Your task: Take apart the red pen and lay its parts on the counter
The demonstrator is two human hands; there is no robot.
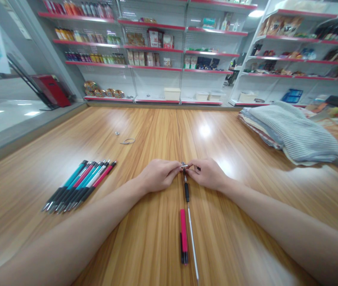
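My left hand (163, 174) is closed in a pinch on a small whitish pen part (184, 166). Facing it, my right hand (206, 174) is pinched close to the part's other end; what its fingertips hold is too small to make out. A bit of black (198, 169) shows among the right fingers. Just below the fingertips, a metal pen tip (186, 178) lies above a black pen grip (186, 192). Farther down is a thin white ink refill (193, 242). Beside it rests a pink pen barrel (183, 226) with a black clip (181, 248).
Several pens (79, 186) in blue, pink and white lie side by side at left on the wooden table (157, 131). Beyond them are a thin looped strip (128, 141) and a small metallic bit (116, 133). Folded cloths (294, 131) are piled at right. Stocked shelves (153, 47) stand behind.
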